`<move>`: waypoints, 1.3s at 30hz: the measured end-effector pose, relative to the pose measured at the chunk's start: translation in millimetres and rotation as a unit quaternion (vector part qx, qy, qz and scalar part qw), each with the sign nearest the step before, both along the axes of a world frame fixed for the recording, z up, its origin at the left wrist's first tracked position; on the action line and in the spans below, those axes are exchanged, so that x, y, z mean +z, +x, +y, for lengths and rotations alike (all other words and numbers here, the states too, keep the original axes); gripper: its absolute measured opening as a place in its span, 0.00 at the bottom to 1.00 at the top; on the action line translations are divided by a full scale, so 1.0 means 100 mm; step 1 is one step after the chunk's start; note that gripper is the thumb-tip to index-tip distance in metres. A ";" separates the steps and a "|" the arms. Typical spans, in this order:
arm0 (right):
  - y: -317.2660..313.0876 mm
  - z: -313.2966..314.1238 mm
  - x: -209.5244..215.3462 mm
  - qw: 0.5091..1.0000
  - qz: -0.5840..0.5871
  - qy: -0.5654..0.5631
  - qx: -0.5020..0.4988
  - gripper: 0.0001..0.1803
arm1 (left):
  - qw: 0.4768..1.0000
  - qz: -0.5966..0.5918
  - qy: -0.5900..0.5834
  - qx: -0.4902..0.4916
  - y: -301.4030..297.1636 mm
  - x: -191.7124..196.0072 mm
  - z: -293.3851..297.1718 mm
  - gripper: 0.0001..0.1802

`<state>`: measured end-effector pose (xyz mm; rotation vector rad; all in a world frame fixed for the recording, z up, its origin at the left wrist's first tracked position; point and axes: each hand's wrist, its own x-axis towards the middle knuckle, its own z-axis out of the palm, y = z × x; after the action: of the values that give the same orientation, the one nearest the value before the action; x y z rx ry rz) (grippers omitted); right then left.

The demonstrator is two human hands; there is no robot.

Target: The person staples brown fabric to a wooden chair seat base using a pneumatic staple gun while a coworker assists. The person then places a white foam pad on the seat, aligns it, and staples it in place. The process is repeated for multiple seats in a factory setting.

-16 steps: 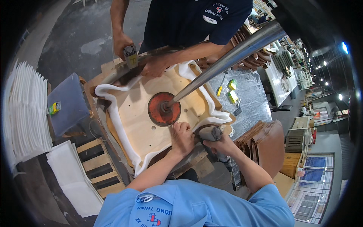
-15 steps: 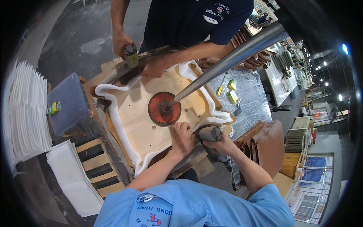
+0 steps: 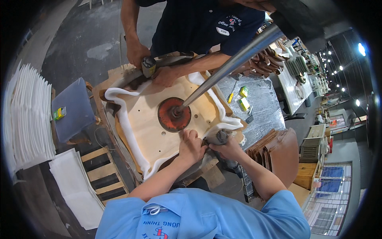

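Note:
A plywood seat panel (image 3: pixel 145 123) edged with white padding (image 3: pixel 129 131) lies pressed under a round red plate (image 3: pixel 166 117) on a metal shaft (image 3: pixel 230 69). My left hand (image 3: pixel 191 149) is closed over its near edge, fingers curled on the wood; what lies under them is partly hidden. My right hand (image 3: pixel 229 148) grips a staple gun (image 3: pixel 218 137), its nose at the near right edge beside my left hand. Across the panel, a co-worker's hand (image 3: pixel 137 55) holds another staple gun (image 3: pixel 148 67), and their other hand (image 3: pixel 164 76) presses the far edge.
At right stands a plastic-wrapped table (image 3: pixel 260 99) with yellow-green boxes (image 3: pixel 244 104) and a yellow-handled tool (image 3: pixel 230 96). Brown cover pieces (image 3: pixel 278 149) are stacked near my right arm. White sheets (image 3: pixel 30 115), a blue seat (image 3: pixel 73 109) and a wooden pallet (image 3: pixel 101 171) sit at left.
My right hand and its staple gun have shifted slightly left, closer to my left hand. The co-worker's staple gun has moved right and is tilted differently over the far edge.

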<state>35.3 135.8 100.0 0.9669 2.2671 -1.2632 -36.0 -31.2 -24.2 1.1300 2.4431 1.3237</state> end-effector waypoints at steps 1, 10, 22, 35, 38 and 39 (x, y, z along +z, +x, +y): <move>0.02 0.00 -0.02 1.000 0.016 -0.012 0.002 0.20 | 1.000 0.009 -0.011 -0.010 0.00 0.01 -0.05 0.09; 0.21 0.05 -0.02 0.998 0.015 -0.058 0.019 0.14 | 0.998 -0.011 0.049 0.031 0.03 -0.09 -0.02 0.06; 0.06 -0.06 -0.05 0.999 -0.027 -0.025 0.017 0.16 | 0.997 0.003 0.062 0.056 0.04 -0.08 0.00 0.06; 0.09 -0.09 0.00 0.999 0.008 -0.042 0.003 0.16 | 1.000 -0.003 -0.005 0.023 0.03 -0.04 -0.20 0.08; 0.15 -0.09 0.01 0.999 0.004 -0.039 0.011 0.14 | 0.999 -0.040 0.002 0.037 0.04 -0.06 -0.16 0.07; 0.18 -0.09 -0.01 0.999 0.006 -0.044 0.014 0.14 | 0.998 -0.033 0.004 0.045 0.05 -0.06 -0.15 0.07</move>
<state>53.0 126.8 98.7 0.8959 2.2057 -1.3479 -30.9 -45.7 -30.6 0.9736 2.4694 1.3750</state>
